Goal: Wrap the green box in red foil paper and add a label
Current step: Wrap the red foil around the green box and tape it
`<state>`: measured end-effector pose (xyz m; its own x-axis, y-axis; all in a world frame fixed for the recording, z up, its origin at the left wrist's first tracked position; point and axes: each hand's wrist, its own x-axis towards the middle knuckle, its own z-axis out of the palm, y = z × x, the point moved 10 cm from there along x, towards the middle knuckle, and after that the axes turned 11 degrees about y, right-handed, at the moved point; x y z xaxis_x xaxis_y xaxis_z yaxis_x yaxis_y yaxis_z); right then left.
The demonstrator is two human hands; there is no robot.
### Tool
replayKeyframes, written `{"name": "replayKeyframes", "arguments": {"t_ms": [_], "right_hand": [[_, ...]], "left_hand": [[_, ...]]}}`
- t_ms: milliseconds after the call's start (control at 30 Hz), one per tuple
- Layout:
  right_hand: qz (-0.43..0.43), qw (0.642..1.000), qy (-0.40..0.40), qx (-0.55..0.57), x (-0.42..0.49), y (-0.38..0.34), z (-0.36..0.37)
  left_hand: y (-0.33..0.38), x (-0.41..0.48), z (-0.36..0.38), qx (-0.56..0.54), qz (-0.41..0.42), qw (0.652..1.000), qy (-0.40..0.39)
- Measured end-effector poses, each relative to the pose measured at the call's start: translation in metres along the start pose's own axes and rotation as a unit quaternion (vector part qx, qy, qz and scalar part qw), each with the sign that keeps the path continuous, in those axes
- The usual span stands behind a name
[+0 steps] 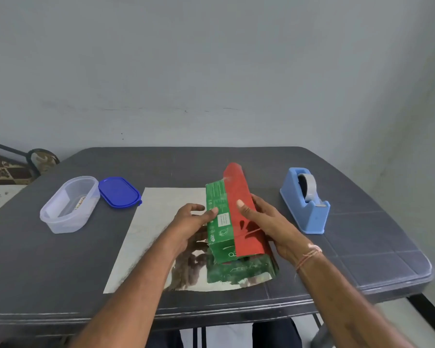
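Note:
The green box (220,222) stands tilted on the foil sheet (156,227), whose silver underside faces up and mirrors the box. A red flap of the foil paper (241,197) is folded up over the box's right half. My left hand (191,222) grips the box's left edge, thumb on the green face. My right hand (264,222) holds the red flap against the box, thumb on top and fingers behind. A small label (79,202) lies inside the clear plastic container (68,205) at the left.
A blue lid (118,192) lies beside the clear container. A light blue tape dispenser (305,200) with a roll of tape stands to the right of the box. The dark table's (362,247) front edge runs below my forearms. A chair back shows at the far left.

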<state>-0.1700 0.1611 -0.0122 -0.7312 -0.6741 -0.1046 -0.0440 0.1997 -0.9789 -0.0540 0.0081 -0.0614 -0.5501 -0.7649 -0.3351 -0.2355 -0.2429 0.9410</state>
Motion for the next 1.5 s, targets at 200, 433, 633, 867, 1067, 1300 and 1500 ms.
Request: {"name": "replayKeyframes", "arguments": {"t_ms": [200,433,633,867,1067,1300,1500], "right_hand": [[-0.002,1.0,-0.011,-0.021,0.006,-0.018,0.02],[-0.041,0.996,-0.002,-0.079,0.012,-0.037,0.049],[-0.061,0.993,-0.049,-0.092,0.004,-0.05,0.08],[-0.043,0.995,-0.067,-0.058,0.004,-0.042,0.079],[-0.054,0.994,-0.087,-0.048,0.003,-0.049,0.097],[-0.05,0.99,-0.107,-0.079,0.009,-0.027,0.143],[-0.055,0.986,-0.128,-0.09,0.005,-0.027,0.162]], "left_hand": [[0.014,0.005,-0.029,0.02,0.114,0.992,0.046],[0.025,-0.009,-0.055,0.081,0.09,0.992,0.037],[0.016,-0.004,-0.052,0.118,0.029,0.992,-0.033],[0.011,-0.001,-0.061,0.044,0.01,0.998,-0.044],[0.017,0.004,-0.103,-0.051,0.053,0.997,0.038],[-0.004,0.001,-0.152,-0.017,0.079,0.993,0.09],[-0.015,-0.003,-0.156,0.069,0.034,0.994,0.08]]}}
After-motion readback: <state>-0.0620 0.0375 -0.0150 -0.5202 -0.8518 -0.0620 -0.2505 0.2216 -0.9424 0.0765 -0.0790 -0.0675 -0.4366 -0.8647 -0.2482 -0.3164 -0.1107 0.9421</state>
